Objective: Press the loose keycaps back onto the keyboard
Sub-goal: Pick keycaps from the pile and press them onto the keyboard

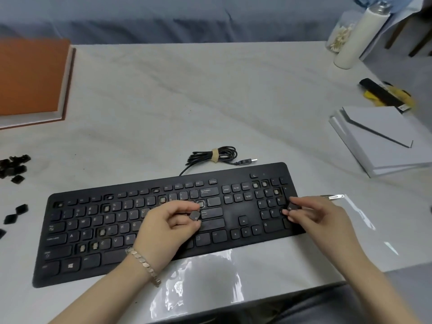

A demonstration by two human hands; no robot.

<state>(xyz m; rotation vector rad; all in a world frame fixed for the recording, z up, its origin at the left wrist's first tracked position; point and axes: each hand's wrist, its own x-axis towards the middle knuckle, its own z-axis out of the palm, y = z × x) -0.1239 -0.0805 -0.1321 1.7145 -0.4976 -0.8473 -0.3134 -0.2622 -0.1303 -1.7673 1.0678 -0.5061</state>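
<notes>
A black keyboard (93, 232) lies across the table in front of me, with several bare key sockets showing pale stems. My left hand (168, 226) hovers over the keyboard's middle and pinches a small black keycap (195, 216) between thumb and fingertips, just below an empty socket (200, 203). My right hand (320, 212) is over the number pad's right edge and pinches another black keycap (293, 207). Loose black keycaps (14, 166) lie in a heap at the far left, with a few more keycaps (16, 213) nearer the keyboard.
The keyboard's bundled cable (216, 155) lies behind it. An orange book (30, 78) sits at the back left, white boxes (383, 141) at the right, a white bottle (357, 36) and a yellow-black tool (385, 94) beyond. A clear plastic sheet (198, 284) covers the front edge.
</notes>
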